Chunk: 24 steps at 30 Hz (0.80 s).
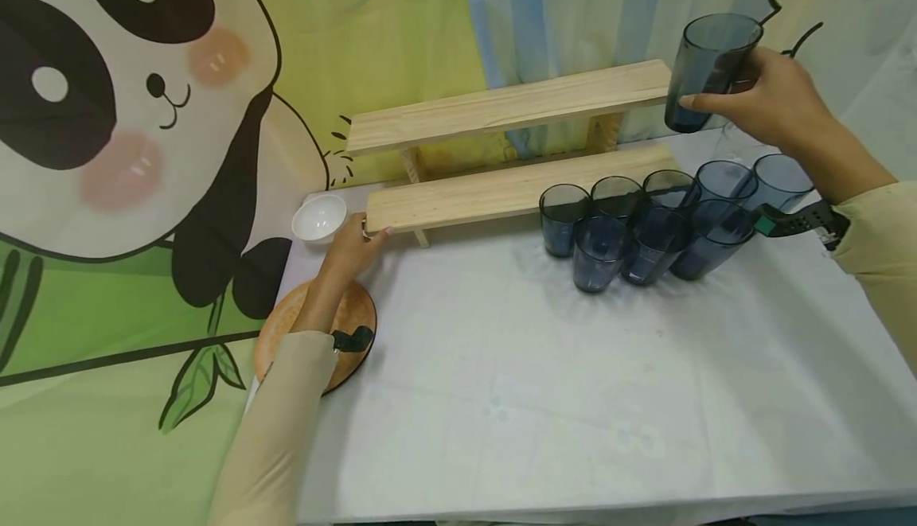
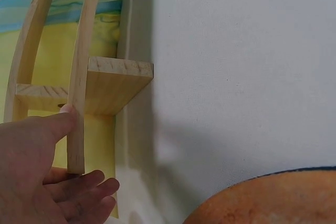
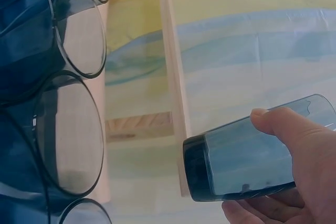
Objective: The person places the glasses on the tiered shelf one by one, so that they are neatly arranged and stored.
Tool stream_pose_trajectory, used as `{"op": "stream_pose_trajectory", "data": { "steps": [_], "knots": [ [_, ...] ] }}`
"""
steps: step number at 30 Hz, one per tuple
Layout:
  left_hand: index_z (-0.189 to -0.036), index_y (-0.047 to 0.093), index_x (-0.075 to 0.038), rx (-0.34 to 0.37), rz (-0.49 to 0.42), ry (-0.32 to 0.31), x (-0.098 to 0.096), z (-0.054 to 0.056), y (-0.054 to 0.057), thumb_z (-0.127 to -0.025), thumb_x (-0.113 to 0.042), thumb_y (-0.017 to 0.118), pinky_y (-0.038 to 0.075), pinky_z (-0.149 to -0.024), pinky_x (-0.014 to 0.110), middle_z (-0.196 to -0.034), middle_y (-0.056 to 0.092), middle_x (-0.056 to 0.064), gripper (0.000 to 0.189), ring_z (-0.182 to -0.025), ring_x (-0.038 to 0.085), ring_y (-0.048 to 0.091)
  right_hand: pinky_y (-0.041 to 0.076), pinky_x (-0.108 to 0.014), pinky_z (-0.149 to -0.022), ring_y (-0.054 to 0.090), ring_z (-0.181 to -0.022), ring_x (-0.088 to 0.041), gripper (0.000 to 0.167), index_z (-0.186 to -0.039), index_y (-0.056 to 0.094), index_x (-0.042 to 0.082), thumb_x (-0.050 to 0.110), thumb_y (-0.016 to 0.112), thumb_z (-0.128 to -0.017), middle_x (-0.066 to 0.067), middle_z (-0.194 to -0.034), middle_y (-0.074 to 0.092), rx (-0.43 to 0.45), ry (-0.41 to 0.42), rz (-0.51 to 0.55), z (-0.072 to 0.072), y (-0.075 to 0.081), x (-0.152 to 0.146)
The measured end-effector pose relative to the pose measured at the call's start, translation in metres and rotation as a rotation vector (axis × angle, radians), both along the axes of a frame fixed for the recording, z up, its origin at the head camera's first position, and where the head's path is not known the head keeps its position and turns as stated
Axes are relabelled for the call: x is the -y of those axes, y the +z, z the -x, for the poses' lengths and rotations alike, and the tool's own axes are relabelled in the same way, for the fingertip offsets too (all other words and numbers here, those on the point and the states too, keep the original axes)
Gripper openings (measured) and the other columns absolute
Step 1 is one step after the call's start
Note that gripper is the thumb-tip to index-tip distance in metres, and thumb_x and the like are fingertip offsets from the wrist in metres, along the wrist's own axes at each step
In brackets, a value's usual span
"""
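Observation:
My right hand (image 1: 777, 104) grips a blue glass tumbler (image 1: 705, 72) around its side, held up at the right end of the shelf's upper board. Its thumb lies along the near side of the glass in the right wrist view. My left hand (image 1: 349, 249) holds the left end of the lower board of a two-tier wooden shelf (image 1: 501, 184). In the left wrist view, the thumb (image 2: 64, 121) is on one face of the board and the fingers are around the other side. Several more blue tumblers (image 1: 598, 255) stand grouped in front of the shelf's right half.
A white bowl (image 1: 318, 220) stands left of the shelf. Below my left forearm lies a round orange-brown plate (image 1: 358, 311) with a dark rim. White cloth covers the table (image 1: 501, 399). Behind hangs a printed curtain (image 1: 401, 25) with a panda drawing.

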<state>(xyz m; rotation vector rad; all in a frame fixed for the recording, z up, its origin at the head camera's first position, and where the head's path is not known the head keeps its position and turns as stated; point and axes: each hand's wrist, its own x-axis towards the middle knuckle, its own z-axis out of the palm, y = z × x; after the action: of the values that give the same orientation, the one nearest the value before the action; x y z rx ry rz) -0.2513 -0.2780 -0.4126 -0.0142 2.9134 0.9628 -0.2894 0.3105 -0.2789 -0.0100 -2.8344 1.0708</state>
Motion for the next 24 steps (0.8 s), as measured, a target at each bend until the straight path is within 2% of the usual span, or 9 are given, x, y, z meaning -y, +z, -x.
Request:
{"op": "stream_pose_trajectory", "data": {
  "steps": [4, 6, 9, 12, 16, 24],
  "knots": [
    [-0.157, 0.035, 0.006, 0.000, 0.003, -0.002, 0.001, 0.001, -0.001, -0.108, -0.043, 0.059, 0.045, -0.110, 0.059, -0.155, 0.047, 0.030, 0.074, -0.134, 0.045, 0.054, 0.033, -0.068, -0.118, 0.043, -0.143, -0.047, 0.079, -0.155, 0.044, 0.003, 0.049, 0.072, -0.097, -0.024, -0.153, 0.051, -0.002, -0.004, 0.007, 0.005, 0.002, 0.002],
    [-0.157, 0.035, 0.006, 0.001, 0.002, -0.003, 0.001, 0.000, -0.002, -0.108, -0.044, 0.059, 0.045, -0.110, 0.059, -0.155, 0.047, 0.030, 0.074, -0.134, 0.045, 0.054, 0.035, -0.066, -0.117, 0.044, -0.140, -0.044, 0.076, -0.152, 0.047, 0.006, 0.051, 0.072, -0.096, -0.014, -0.142, 0.058, -0.001, -0.008, 0.007, 0.008, 0.003, 0.003],
    [-0.158, 0.034, 0.006, 0.000, 0.004, -0.003, 0.002, 0.000, -0.002, -0.108, -0.045, 0.059, 0.044, -0.111, 0.059, -0.155, 0.047, 0.030, 0.075, -0.135, 0.045, 0.053, 0.035, -0.066, -0.117, 0.043, -0.136, -0.042, 0.072, -0.148, 0.050, 0.009, 0.052, 0.073, -0.095, 0.002, -0.124, 0.057, 0.003, -0.012, 0.016, 0.010, 0.006, 0.004],
    [-0.158, 0.035, 0.006, -0.005, 0.004, -0.002, 0.002, -0.001, -0.003, -0.108, -0.044, 0.059, 0.045, -0.111, 0.059, -0.155, 0.047, 0.030, 0.075, -0.134, 0.045, 0.054, 0.030, -0.066, -0.120, 0.041, -0.139, -0.042, 0.069, -0.148, 0.050, 0.012, 0.052, 0.073, -0.096, 0.001, -0.129, 0.057, 0.010, -0.011, 0.045, 0.013, 0.008, 0.005],
    [-0.157, 0.035, 0.006, -0.007, 0.003, -0.002, 0.002, 0.001, -0.004, -0.107, -0.043, 0.060, 0.046, -0.110, 0.058, -0.155, 0.047, 0.030, 0.074, -0.133, 0.045, 0.054, 0.027, -0.065, -0.123, 0.039, -0.144, -0.042, 0.068, -0.149, 0.049, 0.016, 0.051, 0.072, -0.096, -0.013, -0.148, 0.051, 0.016, -0.006, 0.067, 0.016, 0.009, 0.007],
    [-0.157, 0.036, 0.006, -0.002, 0.004, 0.000, 0.001, 0.000, -0.003, -0.108, -0.042, 0.060, 0.045, -0.110, 0.059, -0.155, 0.048, 0.030, 0.072, -0.133, 0.045, 0.054, 0.027, -0.064, -0.123, 0.037, -0.148, -0.043, 0.078, -0.158, 0.044, 0.013, 0.053, 0.070, -0.097, -0.016, -0.160, 0.044, 0.020, 0.004, 0.061, 0.026, 0.012, 0.012]
  ]
}}
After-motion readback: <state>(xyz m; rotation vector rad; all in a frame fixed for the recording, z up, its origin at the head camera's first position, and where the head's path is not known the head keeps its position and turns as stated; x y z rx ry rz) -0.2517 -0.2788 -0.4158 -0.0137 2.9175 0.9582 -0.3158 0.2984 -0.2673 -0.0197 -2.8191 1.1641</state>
